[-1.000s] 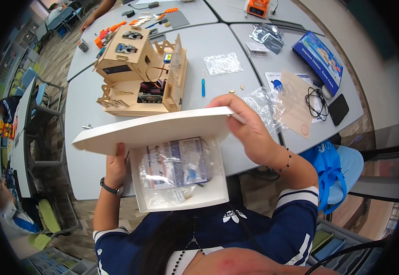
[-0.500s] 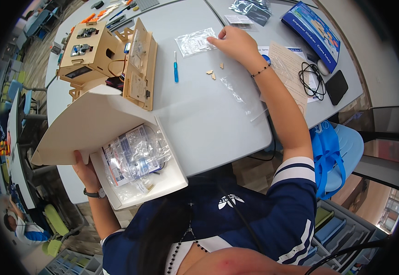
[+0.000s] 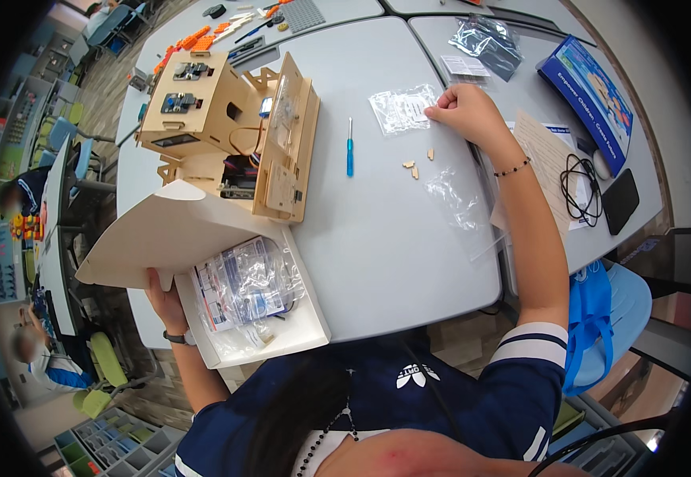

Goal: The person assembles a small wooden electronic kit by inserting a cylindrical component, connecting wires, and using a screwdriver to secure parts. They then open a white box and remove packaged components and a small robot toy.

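My left hand (image 3: 166,304) grips the left side of an open white cardboard box (image 3: 307,318), whose lid stands raised. Clear plastic bags (image 3: 246,274) and a printed sheet lie inside it. Farther off on the table, my right hand (image 3: 466,111) pinches the right edge of a small clear plastic bag (image 3: 397,110) with white contents I cannot make out. Nearer than that hand are a few small wooden pieces (image 3: 411,167) and an empty-looking clear wrapper (image 3: 450,199). A blue-handled screwdriver (image 3: 350,155) lies left of them.
A wooden house model (image 3: 202,115) with circuit boards stands behind the box, its panel (image 3: 282,151) upright. To the right are a blue printed box (image 3: 588,103), papers (image 3: 548,159), a black cable (image 3: 580,191) and a dark flat device (image 3: 621,201). Orange parts (image 3: 194,40) lie far left.
The whole view has shifted, so the table appears farther right. My right hand stays at the small bag's edge, and my left hand keeps its grip on the box.
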A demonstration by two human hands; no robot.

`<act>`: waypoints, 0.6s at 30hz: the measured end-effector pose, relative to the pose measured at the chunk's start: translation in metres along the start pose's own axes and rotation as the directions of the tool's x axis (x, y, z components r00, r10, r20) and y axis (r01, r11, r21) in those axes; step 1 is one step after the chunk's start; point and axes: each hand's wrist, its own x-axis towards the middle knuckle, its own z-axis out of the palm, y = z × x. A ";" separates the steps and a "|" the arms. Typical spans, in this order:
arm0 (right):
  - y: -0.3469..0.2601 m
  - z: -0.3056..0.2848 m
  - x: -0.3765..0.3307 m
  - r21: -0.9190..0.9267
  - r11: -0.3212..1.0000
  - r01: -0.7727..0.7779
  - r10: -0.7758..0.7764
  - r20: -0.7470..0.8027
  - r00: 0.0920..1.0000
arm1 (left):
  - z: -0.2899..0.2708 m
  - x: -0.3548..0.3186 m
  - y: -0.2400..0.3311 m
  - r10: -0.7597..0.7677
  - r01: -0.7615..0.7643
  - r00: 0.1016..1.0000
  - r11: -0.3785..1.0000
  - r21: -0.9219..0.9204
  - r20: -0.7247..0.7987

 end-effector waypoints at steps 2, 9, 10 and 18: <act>0.008 0.001 -0.003 0.024 1.000 -0.002 0.002 0.035 0.999 | -0.001 -0.003 -0.001 -0.022 0.022 0.999 1.000 0.014 0.037; 0.020 0.001 0.003 0.193 0.981 -0.020 0.010 0.054 0.999 | -0.002 0.002 -0.001 -0.071 0.068 0.997 0.996 -0.059 -0.036; 0.020 -0.002 0.004 0.301 0.953 -0.044 0.033 0.039 0.999 | -0.002 0.002 -0.001 -0.065 0.063 0.997 0.997 -0.054 -0.031; 0.021 -0.014 -0.007 0.652 0.758 0.013 0.041 -0.067 0.997 | 0.004 0.005 0.002 -0.045 0.045 0.999 0.999 0.006 0.009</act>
